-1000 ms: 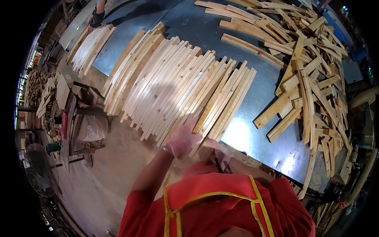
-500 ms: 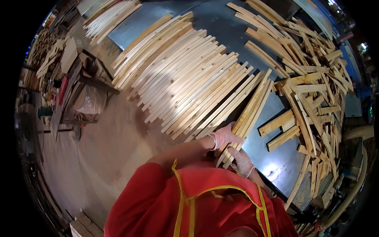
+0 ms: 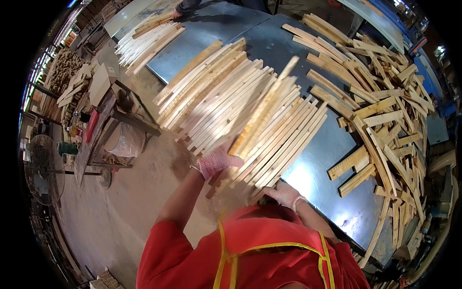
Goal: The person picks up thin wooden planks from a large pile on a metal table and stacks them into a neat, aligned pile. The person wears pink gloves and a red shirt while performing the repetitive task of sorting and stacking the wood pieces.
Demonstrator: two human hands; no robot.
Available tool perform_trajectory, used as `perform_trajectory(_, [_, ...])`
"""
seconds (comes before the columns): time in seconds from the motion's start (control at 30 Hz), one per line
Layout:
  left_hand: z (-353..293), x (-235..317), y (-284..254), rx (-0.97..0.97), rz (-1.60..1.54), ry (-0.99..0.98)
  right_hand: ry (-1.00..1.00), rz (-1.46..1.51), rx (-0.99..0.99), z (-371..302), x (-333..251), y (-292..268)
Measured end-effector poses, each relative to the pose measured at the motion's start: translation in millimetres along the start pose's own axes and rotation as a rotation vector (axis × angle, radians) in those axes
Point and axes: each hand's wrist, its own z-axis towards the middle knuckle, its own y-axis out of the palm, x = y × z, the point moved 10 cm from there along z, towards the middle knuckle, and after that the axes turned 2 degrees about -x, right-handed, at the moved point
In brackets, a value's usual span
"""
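Note:
A row of pale wooden strips [image 3: 284,139] lies side by side on a metal-topped table [image 3: 308,164]. My left hand [image 3: 219,160], in a pinkish work glove, is closed around the near end of a yellowish wooden strip [image 3: 262,113]. That strip is raised over the row and blurred; whether more than one piece is in the grip I cannot tell. At the row's near right corner, my gloved right hand [image 3: 287,195] has its thumb and fingers closed at the end of a wooden strip [image 3: 259,194]. Some of its fingers are hidden.
A jumbled heap of wood pieces [image 3: 385,120] covers the table's right side. Whiter strips [image 3: 147,45] lie at the far left, near another person's hand [image 3: 177,13]. Left of the table stand a wooden bench [image 3: 103,127] and a fan [image 3: 43,168].
My left hand has moved left with a yellowish strip, now over the row. The right hand has stayed near the table edge. Strips formerly between both hands now lie beside the row.

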Motion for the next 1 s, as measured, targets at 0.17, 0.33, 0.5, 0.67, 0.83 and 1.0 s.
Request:
perform_trajectory(0.17, [10.7, -11.3, -46.1, 0.187, 1.074, -0.367, 0.084, 0.746, 0.297, -10.4, 35.4, -80.8])
perform_trajectory(0.33, [36.8, -2.2, -5.0, 0.290, 1.137, -0.331, -0.027, 0.830, 0.269, 15.9, 12.1, -96.4])
perform_trajectory(0.5, [32.0, 0.2, -43.0, 0.462, 0.967, -0.190, -0.107, 0.992, 0.264, 30.6, 14.2, -92.2])
perform_trajectory(0.67, [31.6, 28.6, -127.7, 0.590, 1.077, -0.200, 0.023, 0.918, 0.322, 35.1, 36.3, -119.7])
perform_trajectory(0.83, [33.0, 34.8, -194.7, 0.621, 1.359, -0.293, 0.169, 0.655, 0.236, 43.5, 35.4, -131.2])
perform_trajectory(1.0, [29.3, 19.4, -213.8, 0.844, 1.418, -0.223, 0.142, 0.649, 0.325, 73.2, 36.3, -156.7])
